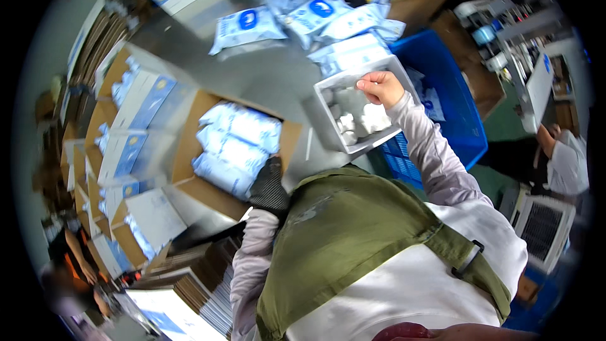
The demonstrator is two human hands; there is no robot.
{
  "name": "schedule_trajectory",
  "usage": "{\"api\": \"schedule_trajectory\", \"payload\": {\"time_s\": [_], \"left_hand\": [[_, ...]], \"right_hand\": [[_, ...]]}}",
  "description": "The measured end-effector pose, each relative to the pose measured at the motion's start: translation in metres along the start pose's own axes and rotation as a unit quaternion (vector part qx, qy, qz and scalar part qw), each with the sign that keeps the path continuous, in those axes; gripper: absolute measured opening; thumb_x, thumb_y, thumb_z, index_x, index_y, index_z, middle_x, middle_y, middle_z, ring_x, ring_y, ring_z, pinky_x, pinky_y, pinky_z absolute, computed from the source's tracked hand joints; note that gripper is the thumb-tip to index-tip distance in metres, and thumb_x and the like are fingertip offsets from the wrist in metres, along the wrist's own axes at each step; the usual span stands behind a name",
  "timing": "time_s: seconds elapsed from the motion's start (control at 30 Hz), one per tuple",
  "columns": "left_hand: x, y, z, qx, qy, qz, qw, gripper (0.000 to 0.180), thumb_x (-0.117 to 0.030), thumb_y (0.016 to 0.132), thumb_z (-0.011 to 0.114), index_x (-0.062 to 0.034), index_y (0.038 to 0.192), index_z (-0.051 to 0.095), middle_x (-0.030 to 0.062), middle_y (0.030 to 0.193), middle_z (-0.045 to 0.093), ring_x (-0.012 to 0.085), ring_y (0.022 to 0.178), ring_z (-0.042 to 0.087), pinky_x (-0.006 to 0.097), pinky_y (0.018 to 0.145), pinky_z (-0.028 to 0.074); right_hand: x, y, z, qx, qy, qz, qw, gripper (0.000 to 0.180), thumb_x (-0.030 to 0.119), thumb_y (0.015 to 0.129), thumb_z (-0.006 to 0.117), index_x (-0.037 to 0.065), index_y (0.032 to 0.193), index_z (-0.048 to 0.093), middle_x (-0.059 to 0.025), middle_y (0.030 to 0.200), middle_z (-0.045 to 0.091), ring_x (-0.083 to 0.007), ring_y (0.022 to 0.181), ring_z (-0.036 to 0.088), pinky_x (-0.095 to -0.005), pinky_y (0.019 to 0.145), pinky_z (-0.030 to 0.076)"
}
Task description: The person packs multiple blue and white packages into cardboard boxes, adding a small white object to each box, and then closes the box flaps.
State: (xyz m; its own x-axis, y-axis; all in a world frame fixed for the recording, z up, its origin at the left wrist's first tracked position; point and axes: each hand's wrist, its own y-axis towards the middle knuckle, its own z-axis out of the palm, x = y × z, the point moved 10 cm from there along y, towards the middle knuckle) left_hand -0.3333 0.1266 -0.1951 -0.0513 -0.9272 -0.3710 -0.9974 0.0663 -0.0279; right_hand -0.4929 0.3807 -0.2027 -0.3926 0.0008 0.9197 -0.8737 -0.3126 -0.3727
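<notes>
My right hand [380, 87] grips the far rim of a grey plastic bin [323, 120] that holds several small white pieces. The bin sits tilted on the metal table [271, 76]. My left hand [269, 184], in a dark glove, rests on the near edge of an open cardboard box [290, 139] filled with white and blue packets [237, 145]. I wear an olive apron over pale sleeves.
A heap of white and blue packets [303, 12] lies at the table's far side. A blue crate [448, 101] stands to the right. Filled and flat cartons [126, 126] line the left. Another person [565, 158] works at the right, one more at lower left [76, 259].
</notes>
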Motion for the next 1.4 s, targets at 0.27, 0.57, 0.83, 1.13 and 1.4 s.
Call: {"api": "schedule_trajectory", "payload": {"time_s": [0.27, 0.57, 0.83, 1.13, 1.4], "left_hand": [[0.003, -0.028, -0.011, -0.041, -0.045, -0.029, 0.998, 0.04, -0.01, 0.073, 0.051, -0.0056, 0.112, 0.05, 0.0177, 0.096, 0.057, 0.0308, 0.085, 0.058, 0.041, 0.072, 0.046], [0.01, -0.048, -0.021, -0.056, -0.069, -0.058, 0.994, 0.032, -0.016, 0.075, 0.052, -0.008, 0.105, 0.051, 0.0136, 0.089, 0.057, 0.0274, 0.08, 0.059, 0.041, 0.067, 0.047], [0.127, -0.116, -0.075, -0.067, 0.157, -0.186, 0.968, 0.019, -0.016, 0.077, 0.048, -0.0089, 0.092, 0.056, 0.0114, 0.087, 0.056, 0.0249, 0.084, 0.054, 0.038, 0.077, 0.042], [0.163, -0.366, -0.233, -0.182, 0.245, -0.609, 0.732, 0.091, -0.035, 0.066, 0.073, -0.0027, 0.134, 0.024, 0.0263, 0.134, 0.028, 0.0393, 0.127, 0.023, 0.054, 0.101, 0.015], [0.137, -0.371, -0.259, -0.28, 0.239, -0.526, 0.766, 0.058, -0.012, 0.063, 0.075, -0.0019, 0.115, 0.052, 0.0196, 0.117, 0.051, 0.0338, 0.111, 0.048, 0.039, 0.094, 0.038]], "right_hand": [[0.038, -0.012, 0.224, 0.186, -0.297, -0.218, 0.911, 0.037, 0.005, 0.073, 0.067, 0.003, 0.109, 0.058, 0.0013, 0.064, 0.055, -0.006, 0.055, 0.048, -0.0209, 0.049, 0.04], [0.029, -0.027, 0.312, 0.267, -0.467, -0.414, 0.735, 0.023, 0.013, 0.083, 0.052, 0.007, 0.104, 0.06, -0.0143, 0.111, 0.057, -0.0317, 0.103, 0.053, -0.0337, 0.089, 0.041], [-0.114, 0.059, 0.269, 0.273, 0.0, 0.253, 0.928, 0.065, 0.055, 0.082, 0.045, 0.019, 0.133, 0.03, -0.0112, 0.138, 0.027, -0.0305, 0.122, 0.032, -0.0507, 0.094, 0.03], [-0.16, -0.013, 0.577, 0.356, 0.075, 0.314, 0.877, 0.088, 0.056, 0.079, 0.05, 0.03, 0.137, -0.012, -0.0116, 0.145, 0.002, -0.0357, 0.129, 0.017, -0.0591, 0.095, 0.024], [-0.196, 0.022, 0.708, 0.434, -0.071, 0.2, 0.876, 0.082, 0.038, 0.081, 0.059, 0.021, 0.14, 0.003, -0.0096, 0.138, 0.028, -0.0298, 0.125, 0.029, -0.0515, 0.096, 0.029]]}}
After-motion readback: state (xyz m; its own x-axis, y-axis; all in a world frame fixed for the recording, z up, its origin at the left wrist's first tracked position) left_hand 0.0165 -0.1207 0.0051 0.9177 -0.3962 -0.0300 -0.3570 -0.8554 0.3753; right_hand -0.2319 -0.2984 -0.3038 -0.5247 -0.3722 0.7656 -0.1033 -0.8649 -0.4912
